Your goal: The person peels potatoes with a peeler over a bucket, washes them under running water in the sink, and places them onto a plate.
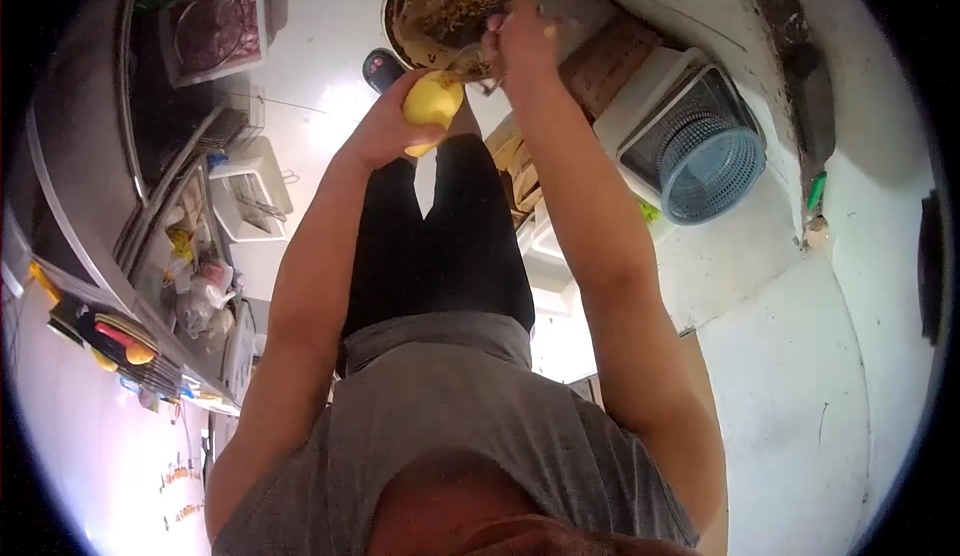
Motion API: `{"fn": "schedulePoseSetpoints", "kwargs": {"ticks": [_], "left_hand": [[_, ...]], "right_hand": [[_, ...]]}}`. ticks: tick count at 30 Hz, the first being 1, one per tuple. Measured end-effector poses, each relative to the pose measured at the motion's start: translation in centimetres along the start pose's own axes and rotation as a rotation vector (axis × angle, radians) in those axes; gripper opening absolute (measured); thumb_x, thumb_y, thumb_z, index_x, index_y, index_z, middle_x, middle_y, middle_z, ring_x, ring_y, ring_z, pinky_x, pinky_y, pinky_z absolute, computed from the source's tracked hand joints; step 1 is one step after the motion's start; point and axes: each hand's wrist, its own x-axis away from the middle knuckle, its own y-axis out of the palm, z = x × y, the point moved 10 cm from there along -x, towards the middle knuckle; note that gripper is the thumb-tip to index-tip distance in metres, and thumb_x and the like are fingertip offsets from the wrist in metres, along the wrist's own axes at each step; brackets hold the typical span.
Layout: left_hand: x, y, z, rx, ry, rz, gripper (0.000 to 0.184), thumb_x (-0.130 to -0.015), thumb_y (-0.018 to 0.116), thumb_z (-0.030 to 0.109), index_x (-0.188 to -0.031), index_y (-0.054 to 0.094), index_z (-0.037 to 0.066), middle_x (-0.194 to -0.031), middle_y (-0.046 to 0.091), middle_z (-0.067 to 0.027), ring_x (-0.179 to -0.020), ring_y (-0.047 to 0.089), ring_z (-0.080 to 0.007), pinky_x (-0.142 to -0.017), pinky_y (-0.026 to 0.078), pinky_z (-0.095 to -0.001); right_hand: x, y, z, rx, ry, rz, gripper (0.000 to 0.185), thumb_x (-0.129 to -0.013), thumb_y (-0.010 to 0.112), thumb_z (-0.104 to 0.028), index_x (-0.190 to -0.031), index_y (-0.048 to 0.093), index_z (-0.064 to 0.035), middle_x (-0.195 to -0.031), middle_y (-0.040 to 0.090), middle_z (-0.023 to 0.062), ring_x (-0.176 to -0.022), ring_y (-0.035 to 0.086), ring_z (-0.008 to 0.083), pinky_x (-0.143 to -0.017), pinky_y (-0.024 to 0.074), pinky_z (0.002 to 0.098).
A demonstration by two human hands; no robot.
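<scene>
My left hand [382,124] is wrapped round a yellow, mostly peeled potato [433,101], which has a brownish patch near its upper end. Just to the right and a little higher, my right hand [522,44] is closed near the rim of a round container [391,18]. Something thin and shiny shows beside its fingers, too blurred to name. Brown and yellowish peelings [455,1] lie inside the container. The potato is close to the container's near edge.
A blue plastic basket [712,171] rests by a white crate [640,141] at the right, with cardboard [612,61] behind. At the left are a white tub [262,16] of reddish contents, a white bin [228,191] and shelving with plastic bags [205,301].
</scene>
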Motion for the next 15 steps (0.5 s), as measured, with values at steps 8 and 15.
{"fn": "schedulePoseSetpoints", "kwargs": {"ticks": [8, 15], "left_hand": [[0.1, 0.0, 1.8, -0.208, 0.097, 0.030, 0.078, -0.064, 0.076, 0.010, -0.134, 0.041, 0.006, -0.117, 0.057, -0.0101, -0.104, 0.057, -0.0215, -0.091, 0.046, -0.0326], [0.2, 0.1, 2.8, -0.272, 0.094, 0.035, 0.075, -0.064, 0.076, 0.011, -0.131, 0.042, 0.005, -0.116, 0.057, -0.0107, -0.106, 0.056, -0.0223, -0.094, 0.044, -0.0335]], "right_hand": [[-4.8, -0.9, 5.2, -0.167, 0.092, -0.114, 0.026, -0.092, 0.044, -0.032, -0.099, 0.050, -0.0072, -0.071, 0.057, 0.0072, -0.057, 0.053, 0.0160, -0.045, 0.0376, 0.0313], [-5.5, -1.8, 6.7, -0.560, 0.099, 0.046, 0.031, -0.094, 0.043, -0.034, -0.098, 0.052, -0.0044, -0.073, 0.059, 0.0069, -0.056, 0.051, 0.0178, -0.046, 0.0386, 0.0336]]}}
